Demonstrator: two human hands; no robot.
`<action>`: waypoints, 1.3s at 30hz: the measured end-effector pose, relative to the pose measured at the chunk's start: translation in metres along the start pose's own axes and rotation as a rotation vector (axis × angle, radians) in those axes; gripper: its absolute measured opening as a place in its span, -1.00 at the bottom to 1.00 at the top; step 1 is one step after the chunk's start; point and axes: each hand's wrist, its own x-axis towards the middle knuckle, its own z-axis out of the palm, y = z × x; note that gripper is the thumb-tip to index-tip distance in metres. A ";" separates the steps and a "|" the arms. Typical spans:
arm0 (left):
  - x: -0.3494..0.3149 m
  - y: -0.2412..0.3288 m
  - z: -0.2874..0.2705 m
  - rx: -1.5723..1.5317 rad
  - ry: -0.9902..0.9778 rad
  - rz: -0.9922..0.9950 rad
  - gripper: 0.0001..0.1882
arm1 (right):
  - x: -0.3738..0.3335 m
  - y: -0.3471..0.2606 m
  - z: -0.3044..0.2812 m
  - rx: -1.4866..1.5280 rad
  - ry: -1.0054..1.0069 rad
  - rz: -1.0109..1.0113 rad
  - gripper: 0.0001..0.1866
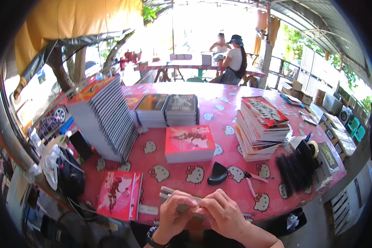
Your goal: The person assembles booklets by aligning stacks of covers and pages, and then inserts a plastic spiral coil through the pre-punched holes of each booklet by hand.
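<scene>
At the near edge of the table, my left hand (176, 211) and my right hand (224, 210) meet, fingers closed together in a pinch. What they hold is small and mostly hidden by the fingers. Just behind them lies a greyish bar-shaped block (168, 191). To the left is a pair of red-and-pink covered books (119, 194), with a small whitish bar (148, 209) beside them. Beyond my right hand sit a black wedge-shaped object (218, 174) and pink-handled pliers (252, 182) with their handles spread.
A stack of pink-covered books (190, 144) stands mid-table. A tall stack of spiral-bound books (105, 120) rises at left, dark-covered stacks (181, 110) behind. Right are a leaning booklet stack (262, 128) and black binding coils (293, 171). Two people sit at a far table (198, 66).
</scene>
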 end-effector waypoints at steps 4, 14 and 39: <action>-0.002 0.001 0.010 -0.093 0.113 -0.058 -0.84 | -0.008 0.000 0.003 -0.080 -0.099 0.072 -0.68; 0.004 0.016 -0.099 0.211 0.951 -0.022 -0.70 | -0.024 0.059 -0.053 0.017 0.562 0.382 -0.38; 0.054 -0.171 -0.159 0.906 -0.105 -0.139 -0.76 | -0.107 0.194 0.032 -0.284 0.310 0.540 -0.69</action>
